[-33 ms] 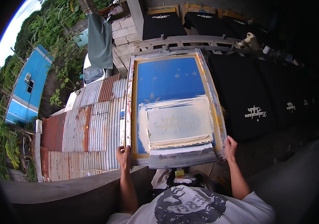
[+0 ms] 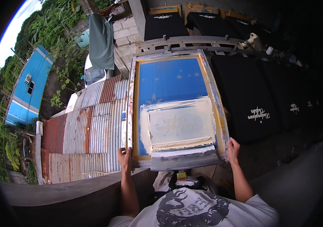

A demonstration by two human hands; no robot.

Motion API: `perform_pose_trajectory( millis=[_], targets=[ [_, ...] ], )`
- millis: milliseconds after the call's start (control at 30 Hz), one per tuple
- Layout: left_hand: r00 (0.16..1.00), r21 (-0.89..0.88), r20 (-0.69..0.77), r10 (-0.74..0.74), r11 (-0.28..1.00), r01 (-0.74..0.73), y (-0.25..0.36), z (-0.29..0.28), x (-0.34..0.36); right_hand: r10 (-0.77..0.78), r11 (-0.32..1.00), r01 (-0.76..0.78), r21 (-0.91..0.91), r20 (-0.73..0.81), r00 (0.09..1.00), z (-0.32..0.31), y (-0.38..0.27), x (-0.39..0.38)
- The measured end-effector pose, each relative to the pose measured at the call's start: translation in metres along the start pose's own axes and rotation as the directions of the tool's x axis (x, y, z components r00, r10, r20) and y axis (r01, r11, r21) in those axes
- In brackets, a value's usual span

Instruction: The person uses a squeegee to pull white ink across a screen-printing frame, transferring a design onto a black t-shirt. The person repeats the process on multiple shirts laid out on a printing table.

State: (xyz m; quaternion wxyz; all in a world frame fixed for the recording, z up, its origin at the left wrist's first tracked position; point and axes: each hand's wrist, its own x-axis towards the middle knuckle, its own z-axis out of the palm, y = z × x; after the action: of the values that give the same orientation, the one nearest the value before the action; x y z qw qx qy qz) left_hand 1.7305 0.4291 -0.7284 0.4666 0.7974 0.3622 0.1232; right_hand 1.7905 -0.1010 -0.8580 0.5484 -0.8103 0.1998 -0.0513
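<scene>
A rectangular printing screen (image 2: pixel 130 109) fills the centre of the view, its long axis running straight away from the person. It is the landmark here. The left hand (image 2: pixel 125 159) is at its near left corner, with thumb and fingers closed around the side rail. The right hand (image 2: pixel 233 150) is at its near right corner, with the fingers bent against the opposite rail; how far they wrap underneath is hidden.

Between the two hands, at the screen's near end, lies a grey squeegee (image 2: pixel 184 162), its long axis crosswise to the screen. Neither hand touches it: it is inward of both sets of fingers, its right end nearer the right hand than its left end is to the left.

Just beyond the squeegee, a ridge of cream ink (image 2: pixel 184 143) spans much of the screen's width; the screen's far half shows blue mesh (image 2: pixel 169 77). Black garments (image 2: pixel 241 90) lie right of the screen, and corrugated roofing (image 2: pixel 82 128) is to its left.
</scene>
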Motion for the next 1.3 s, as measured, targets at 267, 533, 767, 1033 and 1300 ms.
perform_pose_trajectory(
  millis=[267, 533, 767, 1033, 1300],
  targets=[
    [0.998, 0.060, 0.058, -0.030, 0.998, 0.027, -0.011, -0.002, 0.019, 0.013, 0.999, -0.012, -0.046, 0.016, 1.000, 0.004, -0.007, -0.002],
    [0.999, 0.043, 0.043, -0.023, 0.999, 0.021, -0.021, 0.004, 0.016, 0.070, 0.991, -0.068, -0.117, 0.014, 0.997, 0.012, -0.008, -0.007],
    [0.892, 0.247, -0.091, 0.442, 0.878, -0.410, -0.023, 0.011, 0.003, -0.187, 0.874, 0.224, -0.430, 0.128, 0.974, 0.010, -0.036, -0.013],
    [0.376, 0.053, 0.733, 0.566, 0.505, -0.862, 0.046, 0.027, -0.072, -0.583, 0.483, 0.872, -0.082, 0.713, 0.390, 0.000, -0.126, -0.062],
    [0.481, 0.225, 0.448, 0.753, 0.426, -0.876, 0.033, 0.078, -0.026, -0.676, 0.558, 0.797, -0.231, 0.431, 0.598, 0.063, -0.130, -0.025]
  ],
)
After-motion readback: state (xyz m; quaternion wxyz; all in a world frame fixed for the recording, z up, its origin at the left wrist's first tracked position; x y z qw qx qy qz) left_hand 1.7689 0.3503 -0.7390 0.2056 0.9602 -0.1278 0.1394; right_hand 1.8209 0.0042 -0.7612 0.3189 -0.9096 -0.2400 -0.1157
